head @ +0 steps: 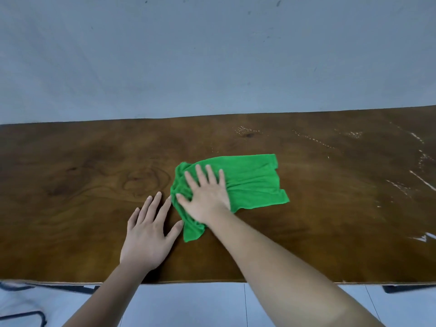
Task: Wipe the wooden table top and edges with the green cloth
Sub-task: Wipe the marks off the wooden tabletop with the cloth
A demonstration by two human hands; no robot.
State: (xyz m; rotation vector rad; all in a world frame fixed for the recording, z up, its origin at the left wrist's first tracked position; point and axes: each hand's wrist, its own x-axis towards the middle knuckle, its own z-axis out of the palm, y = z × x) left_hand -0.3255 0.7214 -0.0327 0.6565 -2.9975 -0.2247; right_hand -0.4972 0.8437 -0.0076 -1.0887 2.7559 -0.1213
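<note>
A green cloth (pixel 252 182) lies partly bunched on the dark wooden table top (pixel 82 175), near the middle. My right hand (pixel 207 194) presses flat on the cloth's left half, fingers spread, thumb dug into the bunched folds. My left hand (pixel 148 234) rests palm down on the bare wood just left of the cloth, fingers apart, thumb close to the cloth's lower tail. The table's near edge (pixel 200 282) runs below my wrists.
White specks and streaks (pixel 417 175) mark the wood at the far right and along the back right. A grey wall (pixel 212 55) stands right behind the table's far edge. Dark metal frame parts (pixel 77 289) show under the near edge, above a pale tiled floor (pixel 188 308).
</note>
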